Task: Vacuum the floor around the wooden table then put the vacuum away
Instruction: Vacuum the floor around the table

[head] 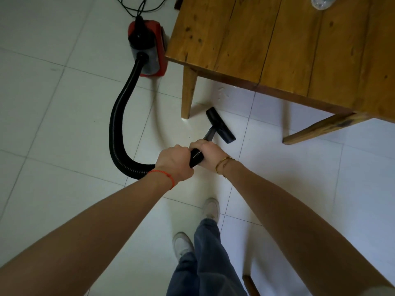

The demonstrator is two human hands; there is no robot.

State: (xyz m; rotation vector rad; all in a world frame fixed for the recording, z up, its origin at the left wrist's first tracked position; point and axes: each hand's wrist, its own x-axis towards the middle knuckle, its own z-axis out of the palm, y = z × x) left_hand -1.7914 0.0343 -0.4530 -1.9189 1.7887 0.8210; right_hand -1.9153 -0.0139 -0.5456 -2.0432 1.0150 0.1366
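Observation:
A red and black vacuum (147,45) stands on the white tiled floor beside the wooden table's (288,45) near-left corner. Its black ribbed hose (117,124) curves down and round to my hands. My left hand (174,161) grips the hose end, and my right hand (208,153) grips it just ahead, nearer the nozzle. The black floor nozzle (221,124) lies on the tiles just right of the table leg (188,92), in front of the table edge.
A black power cord (139,5) runs from the vacuum toward the top edge. A clear plastic bottle (321,2) lies on the table. A second wooden leg (320,127) slants at right. My white shoes (211,209) stand on open tiles.

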